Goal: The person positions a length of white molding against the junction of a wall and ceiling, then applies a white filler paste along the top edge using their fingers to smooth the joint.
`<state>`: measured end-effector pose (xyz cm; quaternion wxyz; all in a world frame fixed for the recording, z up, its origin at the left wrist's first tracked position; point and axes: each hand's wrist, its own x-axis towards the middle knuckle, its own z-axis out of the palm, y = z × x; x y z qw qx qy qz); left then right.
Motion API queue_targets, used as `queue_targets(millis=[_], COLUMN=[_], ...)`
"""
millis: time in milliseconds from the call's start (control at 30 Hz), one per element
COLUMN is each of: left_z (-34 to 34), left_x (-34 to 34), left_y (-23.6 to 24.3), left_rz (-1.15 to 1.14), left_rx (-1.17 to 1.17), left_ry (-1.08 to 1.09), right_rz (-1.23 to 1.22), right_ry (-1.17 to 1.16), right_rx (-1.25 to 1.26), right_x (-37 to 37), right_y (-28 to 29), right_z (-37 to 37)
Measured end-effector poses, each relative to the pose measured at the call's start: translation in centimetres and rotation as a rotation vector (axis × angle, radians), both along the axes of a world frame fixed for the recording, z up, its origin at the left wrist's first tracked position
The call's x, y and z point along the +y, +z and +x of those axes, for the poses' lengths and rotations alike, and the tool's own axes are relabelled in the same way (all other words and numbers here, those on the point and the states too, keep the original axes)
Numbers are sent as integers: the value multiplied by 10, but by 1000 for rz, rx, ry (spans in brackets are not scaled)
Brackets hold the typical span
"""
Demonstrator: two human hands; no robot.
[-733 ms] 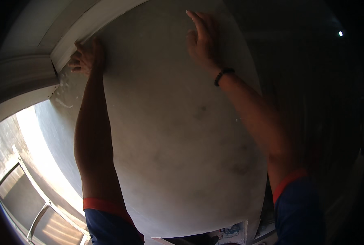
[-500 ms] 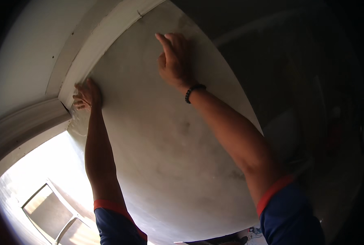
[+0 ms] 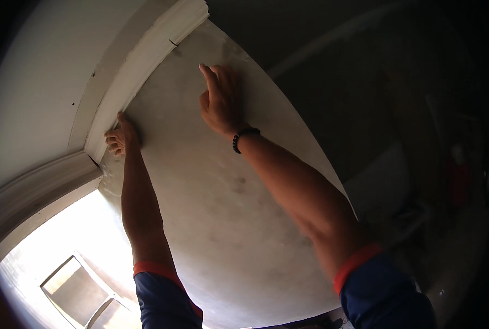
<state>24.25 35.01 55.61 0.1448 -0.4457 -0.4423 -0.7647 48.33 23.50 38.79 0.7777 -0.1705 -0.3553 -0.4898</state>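
Note:
Both my arms reach up against a wide, smudged pale panel. My left hand is by the panel's upper left edge, against the long pale moulding. One finger points up and the others bend toward the moulding; nothing shows in them. Higher and to the right, my right hand rests on the panel with its index finger stretched out and the thumb apart. Its other fingers are partly in shadow, and I see nothing held. A dark beaded bracelet circles my right wrist.
A white ceiling with small dark holes lies beyond the moulding. Another moulding meets it at a corner on the left. Bright light comes from the lower left, around a framed window. To the right is a dark area with a dim red object.
The view has shifted, so the moulding's end now shows at the top. The left hand's spread fingers have drawn closer together and bent. My right hand keeps its pose on the panel.

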Motion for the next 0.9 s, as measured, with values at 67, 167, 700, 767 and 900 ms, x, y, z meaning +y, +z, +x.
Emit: queue_targets(millis=[67, 167, 700, 767, 900], left_z=[4, -15, -8, -14, -26], left_x=[2, 6, 14, 34, 68], left_y=[-3, -12, 2, 11, 46], left_rz=[30, 33, 89, 105, 158], left_rx=[13, -6, -18, -41, -71], left_ry=[-17, -11, 7, 67, 152], right_rz=[-48, -139, -462, -506, -361], right_ry=[98, 118, 1100, 1017, 1067], right_rx=[1, 160, 68, 51, -51], right_x=[5, -9, -85, -78, -40], right_y=[3, 27, 112, 116, 147], right_z=[2, 4, 52, 54, 83])
